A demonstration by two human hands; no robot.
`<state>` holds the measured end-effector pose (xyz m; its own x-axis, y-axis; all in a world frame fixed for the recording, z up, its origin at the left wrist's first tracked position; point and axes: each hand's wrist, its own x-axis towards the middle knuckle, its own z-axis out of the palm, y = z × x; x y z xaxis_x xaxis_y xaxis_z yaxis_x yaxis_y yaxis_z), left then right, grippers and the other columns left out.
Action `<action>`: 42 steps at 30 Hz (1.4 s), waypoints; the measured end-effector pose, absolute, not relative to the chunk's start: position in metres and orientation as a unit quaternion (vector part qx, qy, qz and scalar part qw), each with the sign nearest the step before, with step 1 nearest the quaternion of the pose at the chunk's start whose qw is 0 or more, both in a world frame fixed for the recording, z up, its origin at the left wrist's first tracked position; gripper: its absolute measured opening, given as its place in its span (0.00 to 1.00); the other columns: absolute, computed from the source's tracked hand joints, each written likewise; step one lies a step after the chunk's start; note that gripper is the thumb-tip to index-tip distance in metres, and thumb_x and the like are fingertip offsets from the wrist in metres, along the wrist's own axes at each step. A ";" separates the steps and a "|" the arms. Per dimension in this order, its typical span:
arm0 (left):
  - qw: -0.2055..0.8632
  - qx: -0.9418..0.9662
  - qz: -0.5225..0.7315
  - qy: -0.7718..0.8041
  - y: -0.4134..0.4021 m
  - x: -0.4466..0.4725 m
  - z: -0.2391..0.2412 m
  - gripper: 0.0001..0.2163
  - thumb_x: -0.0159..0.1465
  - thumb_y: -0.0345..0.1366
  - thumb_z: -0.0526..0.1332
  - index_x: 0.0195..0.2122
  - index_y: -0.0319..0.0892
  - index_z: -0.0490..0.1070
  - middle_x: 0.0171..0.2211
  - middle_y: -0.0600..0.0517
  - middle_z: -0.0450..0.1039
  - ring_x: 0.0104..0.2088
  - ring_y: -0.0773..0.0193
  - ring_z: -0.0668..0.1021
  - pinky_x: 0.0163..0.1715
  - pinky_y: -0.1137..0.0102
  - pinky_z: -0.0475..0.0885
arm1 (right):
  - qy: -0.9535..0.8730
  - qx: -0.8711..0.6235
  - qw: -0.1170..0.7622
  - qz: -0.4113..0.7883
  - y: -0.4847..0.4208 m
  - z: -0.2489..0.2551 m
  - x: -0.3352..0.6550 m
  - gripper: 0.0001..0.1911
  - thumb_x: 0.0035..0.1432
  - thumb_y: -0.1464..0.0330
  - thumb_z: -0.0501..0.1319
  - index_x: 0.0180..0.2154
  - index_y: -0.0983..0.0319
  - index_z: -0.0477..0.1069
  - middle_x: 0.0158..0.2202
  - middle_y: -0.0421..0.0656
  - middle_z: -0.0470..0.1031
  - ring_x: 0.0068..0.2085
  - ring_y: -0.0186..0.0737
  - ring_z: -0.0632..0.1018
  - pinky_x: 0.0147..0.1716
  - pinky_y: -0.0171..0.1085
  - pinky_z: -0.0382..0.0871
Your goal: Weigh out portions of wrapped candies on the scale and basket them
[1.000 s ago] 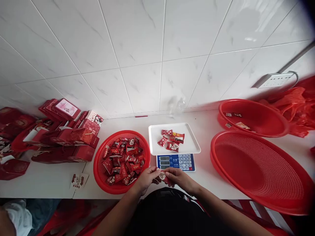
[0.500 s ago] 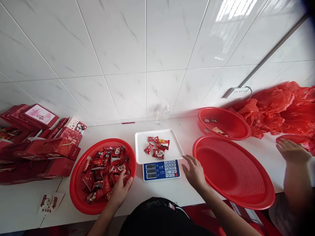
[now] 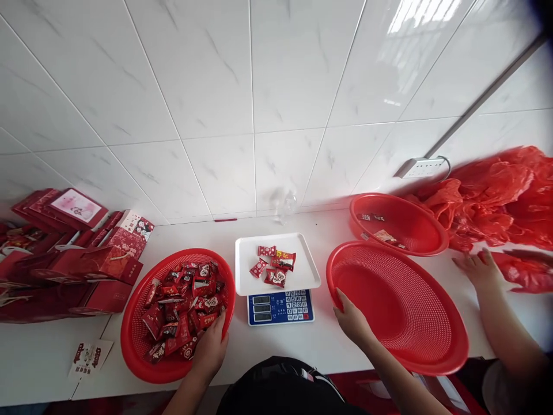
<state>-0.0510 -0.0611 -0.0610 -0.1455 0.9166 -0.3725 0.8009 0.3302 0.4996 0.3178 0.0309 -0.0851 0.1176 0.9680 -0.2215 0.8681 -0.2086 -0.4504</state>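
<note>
My left hand (image 3: 210,350) rests on the near right rim of a red mesh basket (image 3: 132,314) full of red wrapped candies (image 3: 185,300); its fingers curl over the rim onto the sweets. My right hand (image 3: 352,320) grips the near left rim of a large empty red mesh basket (image 3: 401,305). Between the two baskets stands a blue scale (image 3: 280,306) with a white tray (image 3: 250,259) that holds several wrapped candies (image 3: 273,266).
Red gift boxes and bags (image 3: 69,259) are piled at the left. A second red basket (image 3: 400,222) with a few candies sits at the back right, by red plastic bags (image 3: 492,196). Another person's hand (image 3: 477,268) reaches over the table at the right. A power strip (image 3: 421,167) hangs on the wall.
My hands parted from the candy piece held near the scale. The left went to the candy basket's rim, the right to the empty basket's rim. The other person's hand shifted left.
</note>
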 end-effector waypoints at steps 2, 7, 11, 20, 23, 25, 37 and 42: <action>0.313 0.571 0.082 0.755 -0.063 -0.051 -0.064 0.25 0.59 0.34 0.47 0.59 0.37 0.56 0.59 0.44 0.58 0.59 0.60 0.62 0.56 0.65 0.55 | -0.657 -0.716 0.139 0.187 0.040 -0.079 0.303 0.30 0.56 0.64 0.48 0.60 0.66 0.52 0.61 0.53 0.54 0.62 0.50 0.54 0.55 0.47 0.57; 0.319 0.548 0.100 0.767 -0.063 -0.051 -0.068 0.26 0.57 0.33 0.50 0.58 0.38 0.58 0.58 0.45 0.60 0.58 0.59 0.64 0.56 0.64 0.56 | -0.779 -0.589 0.114 0.184 0.076 -0.057 0.237 0.33 0.54 0.53 0.53 0.60 0.53 0.52 0.66 0.45 0.41 0.64 0.55 0.39 0.58 0.56 0.43; 0.323 0.529 0.149 0.771 -0.063 -0.048 -0.064 0.25 0.56 0.33 0.52 0.57 0.42 0.61 0.57 0.48 0.63 0.56 0.58 0.66 0.56 0.64 0.58 | -0.823 -0.527 0.031 0.208 0.099 -0.047 0.196 0.36 0.49 0.45 0.52 0.59 0.46 0.51 0.66 0.42 0.36 0.64 0.58 0.35 0.56 0.62 0.31; 0.310 0.522 0.033 0.794 -0.061 -0.038 -0.047 0.26 0.59 0.35 0.47 0.60 0.40 0.54 0.60 0.48 0.57 0.58 0.58 0.63 0.55 0.64 0.56 | -0.853 -0.504 -0.003 0.132 0.116 -0.069 0.188 0.29 0.55 0.50 0.49 0.58 0.49 0.55 0.65 0.44 0.42 0.64 0.56 0.41 0.56 0.54 0.44; 0.306 0.525 0.021 0.794 -0.060 -0.037 -0.044 0.25 0.60 0.35 0.46 0.60 0.40 0.54 0.60 0.48 0.57 0.58 0.58 0.63 0.55 0.64 0.56 | -0.872 -0.477 0.041 0.099 0.122 -0.070 0.191 0.21 0.57 0.54 0.50 0.51 0.49 0.64 0.62 0.45 0.53 0.61 0.54 0.52 0.52 0.50 0.55; 0.301 0.526 0.020 0.796 -0.060 -0.037 -0.046 0.25 0.60 0.35 0.46 0.60 0.40 0.54 0.59 0.47 0.59 0.57 0.57 0.64 0.55 0.64 0.56 | -0.880 -0.461 0.059 0.095 0.129 -0.069 0.193 0.16 0.58 0.58 0.51 0.47 0.50 0.67 0.58 0.44 0.58 0.57 0.51 0.59 0.47 0.47 0.61; 0.286 0.518 0.006 0.806 -0.061 -0.038 -0.051 0.26 0.59 0.37 0.48 0.60 0.43 0.53 0.58 0.47 0.61 0.55 0.55 0.67 0.52 0.62 0.59 | -0.861 -0.444 0.187 0.160 0.142 -0.070 0.202 0.12 0.60 0.66 0.50 0.37 0.54 0.72 0.48 0.46 0.67 0.47 0.46 0.67 0.39 0.41 0.69; 0.308 0.518 0.018 0.798 -0.058 -0.039 -0.048 0.27 0.59 0.42 0.50 0.60 0.40 0.55 0.59 0.46 0.59 0.57 0.55 0.64 0.54 0.63 0.57 | -0.759 -0.495 0.353 0.233 0.145 -0.063 0.220 0.16 0.59 0.59 0.50 0.35 0.60 0.72 0.41 0.47 0.67 0.42 0.42 0.70 0.43 0.43 0.68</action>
<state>-0.0392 -0.0585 -0.0483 -0.2729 0.8379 -0.4726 0.8153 0.4623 0.3487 0.2201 0.1454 -0.0634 -0.2593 0.9164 0.3050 0.5870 0.4003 -0.7037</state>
